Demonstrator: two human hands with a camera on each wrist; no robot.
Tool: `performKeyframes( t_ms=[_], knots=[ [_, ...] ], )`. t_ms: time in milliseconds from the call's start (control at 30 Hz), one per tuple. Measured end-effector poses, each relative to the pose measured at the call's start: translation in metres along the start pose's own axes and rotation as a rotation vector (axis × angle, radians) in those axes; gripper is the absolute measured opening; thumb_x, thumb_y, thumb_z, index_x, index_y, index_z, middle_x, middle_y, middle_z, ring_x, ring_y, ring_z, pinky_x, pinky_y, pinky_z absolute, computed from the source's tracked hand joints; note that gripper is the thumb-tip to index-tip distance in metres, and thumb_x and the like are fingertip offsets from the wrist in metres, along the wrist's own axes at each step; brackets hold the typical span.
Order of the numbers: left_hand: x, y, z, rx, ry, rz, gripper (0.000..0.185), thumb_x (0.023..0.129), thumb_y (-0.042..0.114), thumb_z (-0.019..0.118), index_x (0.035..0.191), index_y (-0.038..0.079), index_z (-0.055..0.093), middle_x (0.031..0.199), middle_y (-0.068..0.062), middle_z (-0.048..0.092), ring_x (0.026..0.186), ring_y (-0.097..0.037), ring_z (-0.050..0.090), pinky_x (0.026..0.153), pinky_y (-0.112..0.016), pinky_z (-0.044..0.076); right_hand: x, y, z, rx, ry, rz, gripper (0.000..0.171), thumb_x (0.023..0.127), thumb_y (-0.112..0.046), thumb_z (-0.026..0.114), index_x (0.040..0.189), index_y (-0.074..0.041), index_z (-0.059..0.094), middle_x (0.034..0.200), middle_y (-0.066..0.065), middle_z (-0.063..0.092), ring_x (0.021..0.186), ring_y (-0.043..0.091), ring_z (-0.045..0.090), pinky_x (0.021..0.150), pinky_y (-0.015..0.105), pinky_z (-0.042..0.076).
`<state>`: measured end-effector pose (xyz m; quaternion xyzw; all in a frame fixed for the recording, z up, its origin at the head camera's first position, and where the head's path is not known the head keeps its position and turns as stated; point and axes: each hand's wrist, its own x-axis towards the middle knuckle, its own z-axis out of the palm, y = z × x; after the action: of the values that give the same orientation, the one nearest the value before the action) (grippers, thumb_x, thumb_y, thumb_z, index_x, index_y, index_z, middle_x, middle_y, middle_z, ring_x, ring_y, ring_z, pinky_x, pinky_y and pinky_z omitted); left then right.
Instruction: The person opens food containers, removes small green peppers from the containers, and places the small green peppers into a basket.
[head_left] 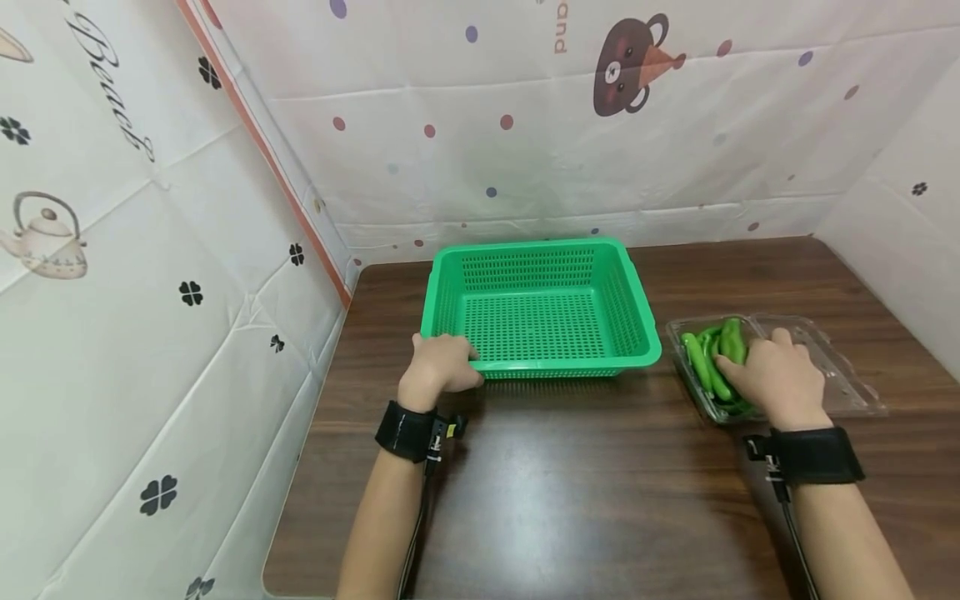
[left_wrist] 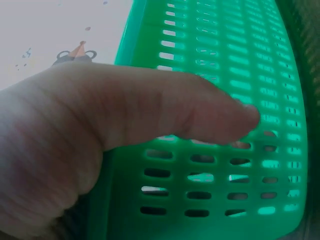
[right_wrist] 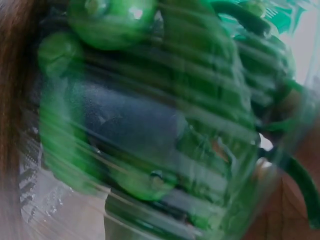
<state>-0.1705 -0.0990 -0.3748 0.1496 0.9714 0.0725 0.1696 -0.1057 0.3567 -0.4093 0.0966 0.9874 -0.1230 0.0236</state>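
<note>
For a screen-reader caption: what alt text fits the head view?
A person's left hand rests on the near left corner of an empty green basket while the right hand reaches into a clear tray of green peppers on a wooden table.

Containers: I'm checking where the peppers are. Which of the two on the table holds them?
The clear tray on the right, under the right hand, holds the green peppers. The green basket, touched by the left hand, shows nothing inside.
</note>
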Motion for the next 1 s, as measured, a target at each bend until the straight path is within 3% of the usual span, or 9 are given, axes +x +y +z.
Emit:
performKeyframes(
  t_ms=[200, 400, 500, 600, 700, 767, 833, 900, 1000],
  knots=[
    [-0.0003, -0.0018, 0.0023, 0.007, -0.007, 0.007, 0.042, 0.092, 0.035, 0.070, 0.133, 0.025, 0.070, 0.132, -0.004, 0.070, 0.127, -0.035, 0.060, 0.113, -0.074, 0.022, -0.0011, -0.0002, 0.0004, 0.003, -0.005, 0.002, 0.077, 0.099, -0.060, 0.050, 0.101, 0.016, 0.063, 0.106, 0.034, 0.040, 0.090, 0.054, 0.048, 0.054, 0.054, 0.043],
    [-0.0021, 0.0018, 0.0011, 0.012, 0.019, -0.003, 0.040, 0.090, 0.033, 0.072, 0.129, 0.024, 0.073, 0.114, 0.000, 0.076, 0.126, -0.031, 0.061, 0.118, -0.073, -0.003, -0.0003, 0.0007, 0.0003, 0.006, -0.002, -0.001, 0.078, 0.099, -0.061, 0.049, 0.100, 0.016, 0.063, 0.106, 0.034, 0.040, 0.089, 0.053, 0.048, 0.053, 0.052, 0.042],
    [-0.0025, 0.0049, 0.0013, 0.037, 0.047, 0.001, 0.036, 0.088, 0.027, 0.071, 0.123, 0.022, 0.077, 0.096, 0.002, 0.077, 0.122, -0.027, 0.065, 0.120, -0.067, -0.010, 0.0001, 0.0007, -0.0006, 0.005, -0.003, 0.000, 0.077, 0.099, -0.061, 0.049, 0.098, 0.015, 0.063, 0.106, 0.034, 0.040, 0.089, 0.053, 0.048, 0.052, 0.052, 0.042],
    [-0.0015, 0.0072, 0.0021, 0.063, 0.055, 0.048, 0.020, 0.088, 0.016, 0.066, 0.101, 0.014, 0.081, 0.079, -0.002, 0.072, 0.103, -0.024, 0.070, 0.125, -0.058, -0.004, -0.0005, 0.0004, -0.0010, 0.005, -0.001, -0.001, 0.076, 0.099, -0.061, 0.049, 0.095, 0.014, 0.064, 0.106, 0.034, 0.040, 0.088, 0.053, 0.048, 0.052, 0.052, 0.042],
    [-0.0006, 0.0078, 0.0033, 0.057, 0.054, 0.098, 0.020, 0.089, 0.008, 0.061, 0.095, 0.012, 0.080, 0.082, -0.006, 0.073, 0.095, -0.024, 0.070, 0.128, -0.049, 0.011, -0.0008, 0.0000, -0.0009, 0.009, 0.002, -0.006, 0.074, 0.099, -0.060, 0.049, 0.093, 0.012, 0.064, 0.105, 0.033, 0.040, 0.088, 0.052, 0.048, 0.052, 0.051, 0.041],
    [0.0000, 0.0076, 0.0040, 0.029, 0.044, 0.116, 0.026, 0.090, 0.006, 0.060, 0.104, 0.012, 0.080, 0.096, -0.008, 0.076, 0.089, -0.022, 0.068, 0.117, -0.043, 0.036, -0.0008, 0.0000, -0.0007, 0.012, 0.002, -0.007, 0.073, 0.099, -0.060, 0.049, 0.091, 0.011, 0.064, 0.104, 0.033, 0.040, 0.088, 0.051, 0.048, 0.052, 0.050, 0.041],
    [0.0004, 0.0070, 0.0045, 0.007, 0.041, 0.125, 0.035, 0.090, 0.004, 0.058, 0.118, 0.013, 0.078, 0.112, -0.007, 0.076, 0.084, -0.018, 0.062, 0.091, -0.036, 0.049, -0.0008, -0.0001, -0.0006, 0.012, 0.004, -0.007, 0.072, 0.099, -0.060, 0.049, 0.091, 0.011, 0.063, 0.104, 0.032, 0.040, 0.088, 0.051, 0.048, 0.052, 0.050, 0.041],
    [0.0014, 0.0062, 0.0052, 0.000, 0.023, 0.139, 0.035, 0.090, 0.003, 0.057, 0.116, 0.013, 0.078, 0.105, -0.006, 0.074, 0.073, -0.017, 0.051, 0.069, -0.031, 0.042, -0.0006, 0.0001, -0.0005, 0.011, 0.006, -0.006, 0.073, 0.099, -0.060, 0.049, 0.092, 0.011, 0.063, 0.104, 0.033, 0.040, 0.088, 0.051, 0.048, 0.052, 0.050, 0.041],
    [0.0030, 0.0053, 0.0064, 0.014, 0.014, 0.174, 0.032, 0.093, 0.002, 0.055, 0.112, 0.013, 0.078, 0.090, -0.003, 0.067, 0.068, -0.016, 0.043, 0.062, -0.030, 0.033, -0.0004, 0.0007, -0.0005, 0.009, 0.005, -0.004, 0.073, 0.099, -0.060, 0.049, 0.091, 0.011, 0.063, 0.105, 0.033, 0.040, 0.089, 0.051, 0.047, 0.053, 0.051, 0.041]
  ],
)
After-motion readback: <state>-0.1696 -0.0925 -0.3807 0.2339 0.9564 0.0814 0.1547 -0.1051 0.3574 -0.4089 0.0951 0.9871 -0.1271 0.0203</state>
